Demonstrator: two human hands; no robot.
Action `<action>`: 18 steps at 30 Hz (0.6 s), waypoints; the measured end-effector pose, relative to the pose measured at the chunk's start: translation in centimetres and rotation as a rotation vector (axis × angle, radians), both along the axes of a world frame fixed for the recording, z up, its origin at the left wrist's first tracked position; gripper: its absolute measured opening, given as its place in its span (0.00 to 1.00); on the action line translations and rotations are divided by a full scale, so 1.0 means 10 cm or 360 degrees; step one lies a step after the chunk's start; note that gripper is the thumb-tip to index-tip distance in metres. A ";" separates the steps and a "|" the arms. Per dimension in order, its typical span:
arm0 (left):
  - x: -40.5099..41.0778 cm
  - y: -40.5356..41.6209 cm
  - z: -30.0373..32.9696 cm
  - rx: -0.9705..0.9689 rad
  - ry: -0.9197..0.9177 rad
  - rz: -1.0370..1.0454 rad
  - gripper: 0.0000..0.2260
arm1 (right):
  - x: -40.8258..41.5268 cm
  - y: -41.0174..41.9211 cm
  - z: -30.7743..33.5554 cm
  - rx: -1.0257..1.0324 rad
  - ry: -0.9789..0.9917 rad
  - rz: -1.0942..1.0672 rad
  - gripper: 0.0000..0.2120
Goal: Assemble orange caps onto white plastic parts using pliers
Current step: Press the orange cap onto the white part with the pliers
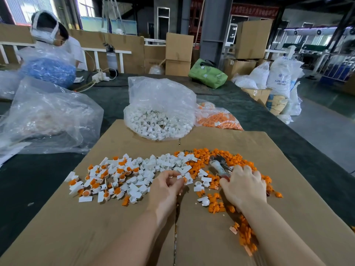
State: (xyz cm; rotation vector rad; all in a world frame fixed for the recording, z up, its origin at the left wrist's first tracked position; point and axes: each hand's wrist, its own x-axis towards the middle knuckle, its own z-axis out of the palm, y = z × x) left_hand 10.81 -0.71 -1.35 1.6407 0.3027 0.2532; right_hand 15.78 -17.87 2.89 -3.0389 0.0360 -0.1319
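Flat brown corrugated cardboard sheet (119, 223) looks matt and papery. Small white plastic parts (146, 169) and orange plastic caps (215, 205) are smooth with a slight sheen. Clear crinkled plastic bags (159, 93) are glossy. Grey metal-nosed pliers (218, 163) look dull. Dark table (34, 181) covering is matt, cloth-like.

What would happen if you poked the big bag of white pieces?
The clear bag of white parts would probably dent and crinkle, since its thin plastic looks floppy. It likely feels heavy, being packed full. Its open top might spill pieces if tipped.

Green bag (208, 74) at table's far edge; cardboard boxes (179, 52) behind; masked person (50, 30) (far left) beside blue-filled sack (48, 71), contents unclear.
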 end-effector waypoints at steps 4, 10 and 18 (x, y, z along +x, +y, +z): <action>0.05 0.01 0.08 -0.0429 0.0035 0.0072 0.05 | -0.15 0.14 0.18 0.0436 0.0205 0.0351 0.14; 0.10 0.07 0.19 -0.0512 0.0021 0.0196 0.02 | -0.38 0.28 0.34 0.1151 0.0820 0.0461 0.10; 0.13 0.15 0.15 -0.0308 0.0075 0.0303 0.02 | -0.46 0.31 0.33 0.1429 0.1176 0.0351 0.06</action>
